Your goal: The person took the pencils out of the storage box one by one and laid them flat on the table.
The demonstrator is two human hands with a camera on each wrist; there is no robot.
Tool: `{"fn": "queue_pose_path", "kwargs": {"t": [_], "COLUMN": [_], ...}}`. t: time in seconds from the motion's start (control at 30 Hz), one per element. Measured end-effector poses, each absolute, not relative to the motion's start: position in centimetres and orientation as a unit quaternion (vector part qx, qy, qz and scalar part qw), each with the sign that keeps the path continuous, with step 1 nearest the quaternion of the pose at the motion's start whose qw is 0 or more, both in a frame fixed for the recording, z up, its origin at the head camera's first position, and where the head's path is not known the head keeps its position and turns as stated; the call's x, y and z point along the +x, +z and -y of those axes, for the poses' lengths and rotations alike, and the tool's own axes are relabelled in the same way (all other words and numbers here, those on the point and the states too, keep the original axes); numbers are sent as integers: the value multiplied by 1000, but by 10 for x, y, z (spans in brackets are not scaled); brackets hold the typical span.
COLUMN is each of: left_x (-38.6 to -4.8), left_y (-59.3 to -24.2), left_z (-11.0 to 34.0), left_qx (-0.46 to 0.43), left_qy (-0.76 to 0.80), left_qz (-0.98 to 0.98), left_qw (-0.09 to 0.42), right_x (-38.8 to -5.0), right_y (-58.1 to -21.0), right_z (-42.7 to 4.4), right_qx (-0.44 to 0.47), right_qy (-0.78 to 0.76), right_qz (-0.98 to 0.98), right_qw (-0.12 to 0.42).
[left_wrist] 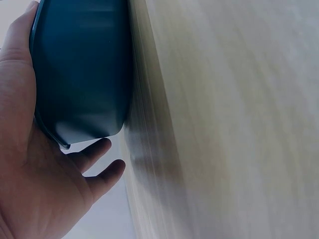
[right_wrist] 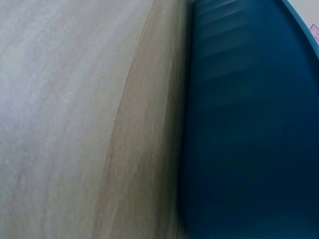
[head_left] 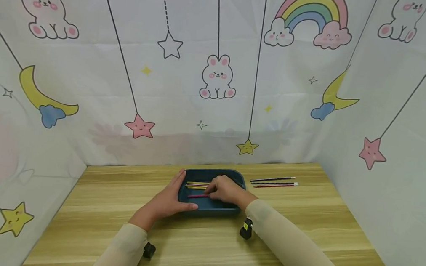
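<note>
A dark blue tray [head_left: 206, 212] lies on the table with several yellow pencils [head_left: 197, 185] and a pink pencil [head_left: 197, 196] inside. My left hand [head_left: 167, 198] rests against the tray's left front corner, thumb over the front rim and fingers stretched along the left side. In the left wrist view, two fingertips [left_wrist: 115, 172] stand apart from the tray. Reaching over the tray, my right hand [head_left: 227, 190] pinches the pink pencil near its right end, which the fingers hide. Only the tray's outer wall [right_wrist: 249, 139] and the table show in the right wrist view.
Several dark and red pencils [head_left: 275, 182] lie side by side on the wooden table [head_left: 202, 250], right of the tray. White cloth [head_left: 177, 104] printed with rabbits, stars and moons hangs behind and along both sides.
</note>
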State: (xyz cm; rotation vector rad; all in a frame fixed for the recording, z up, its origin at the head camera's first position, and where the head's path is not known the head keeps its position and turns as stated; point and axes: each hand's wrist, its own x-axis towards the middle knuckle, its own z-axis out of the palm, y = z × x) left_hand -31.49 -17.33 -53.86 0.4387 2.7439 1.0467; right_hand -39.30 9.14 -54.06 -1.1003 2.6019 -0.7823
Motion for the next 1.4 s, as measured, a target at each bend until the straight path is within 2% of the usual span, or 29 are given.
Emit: {"fn": "queue_pose_path", "kwargs": {"t": [0.63,1.03,1.4], "left_x": [-316,-315,-317], "left_y": [-539,-538,-538], "left_z": [173,173,172], "left_qx": [145,142,135], "left_qy": [352,355,346], "left_qz": [-920,-920,-925], "left_qw": [90,88,84], "right_x": [-391,-386,-388], "right_y": [-533,-508,-488], "right_z": [-96,-103,-131], "right_qx": [-397,-402,-409], "right_qy": [-326,-337,-375], "right_qz": [-853,-848,-822], "right_qw": [84,75,125]}}
